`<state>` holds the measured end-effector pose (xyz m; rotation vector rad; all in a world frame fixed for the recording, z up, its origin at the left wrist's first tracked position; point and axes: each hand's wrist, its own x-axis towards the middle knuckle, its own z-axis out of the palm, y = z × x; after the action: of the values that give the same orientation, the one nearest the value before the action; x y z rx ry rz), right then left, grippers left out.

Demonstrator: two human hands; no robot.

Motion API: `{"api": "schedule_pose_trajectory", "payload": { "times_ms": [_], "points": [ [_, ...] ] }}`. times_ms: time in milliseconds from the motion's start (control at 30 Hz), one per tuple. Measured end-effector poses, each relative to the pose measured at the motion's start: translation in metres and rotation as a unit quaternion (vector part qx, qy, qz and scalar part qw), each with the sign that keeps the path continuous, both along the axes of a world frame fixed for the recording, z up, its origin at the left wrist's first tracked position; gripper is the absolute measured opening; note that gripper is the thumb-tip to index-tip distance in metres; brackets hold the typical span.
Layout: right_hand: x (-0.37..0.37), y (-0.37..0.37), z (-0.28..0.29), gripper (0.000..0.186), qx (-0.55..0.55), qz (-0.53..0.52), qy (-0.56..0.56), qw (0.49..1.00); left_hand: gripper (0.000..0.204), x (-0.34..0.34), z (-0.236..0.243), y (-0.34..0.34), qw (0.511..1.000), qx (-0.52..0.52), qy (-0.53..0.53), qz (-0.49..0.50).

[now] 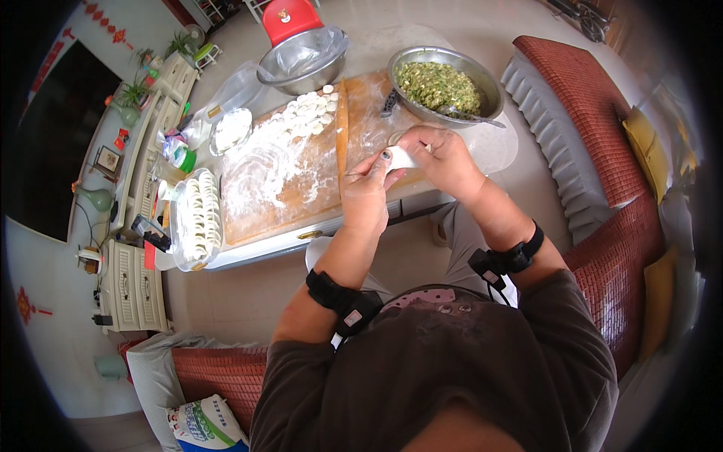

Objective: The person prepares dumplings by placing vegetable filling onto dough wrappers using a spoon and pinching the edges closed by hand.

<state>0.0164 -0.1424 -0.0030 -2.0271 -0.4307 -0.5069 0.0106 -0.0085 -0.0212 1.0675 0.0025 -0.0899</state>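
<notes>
Over the front edge of the floured wooden board [301,203], a white dumpling wrapper [402,157] is held between both hands. My left hand [366,190] pinches its left end with thumb and fingers. The other end is in the closed fingers of my right hand [455,164]; whether filling lies inside is hidden. Just beyond the right hand stands a steel bowl [494,89] of green chopped filling [439,86], a metal utensil handle across its near rim. Small white dough pieces [310,113] lie scattered at the board's far side.
To the left, a clear plastic tray [178,239] holds rows of folded dumplings [199,211]. Behind it are a dish of flour [232,128] and a green-lidded jar [183,158]. A steel basin with a plastic bag [303,68] and red chair [288,21] stand beyond; a sofa [580,113] flanks the right.
</notes>
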Motion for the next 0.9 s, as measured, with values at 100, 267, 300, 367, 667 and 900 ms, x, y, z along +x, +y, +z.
{"api": "schedule_pose_trajectory", "payload": {
  "times_ms": [100,267,300,367,667,900],
  "points": [
    [0.001,-0.011,-0.009,0.012,0.112,0.005,0.091,0.990,0.024,0.003,0.002,0.002,0.996,-0.055,0.060,0.024],
    [-0.010,-0.011,-0.001,0.014,0.053,-0.017,0.172,0.983,0.026,0.006,-0.002,0.005,0.996,-0.076,0.054,0.016],
    [-0.009,-0.010,-0.004,0.014,0.052,-0.015,0.140,0.989,0.026,0.006,-0.002,0.005,0.996,-0.076,0.055,0.015],
    [-0.006,-0.010,-0.009,0.013,0.051,-0.012,0.105,0.993,0.026,0.005,-0.002,0.005,0.994,-0.095,0.052,0.020],
    [-0.013,-0.012,-0.007,0.015,0.029,-0.016,0.140,0.990,0.025,0.008,0.001,0.008,0.991,-0.119,0.061,0.024],
    [-0.013,-0.015,-0.009,0.027,0.024,0.002,0.084,0.996,0.026,0.009,0.001,0.006,0.990,-0.126,0.059,0.019]
  ]
}}
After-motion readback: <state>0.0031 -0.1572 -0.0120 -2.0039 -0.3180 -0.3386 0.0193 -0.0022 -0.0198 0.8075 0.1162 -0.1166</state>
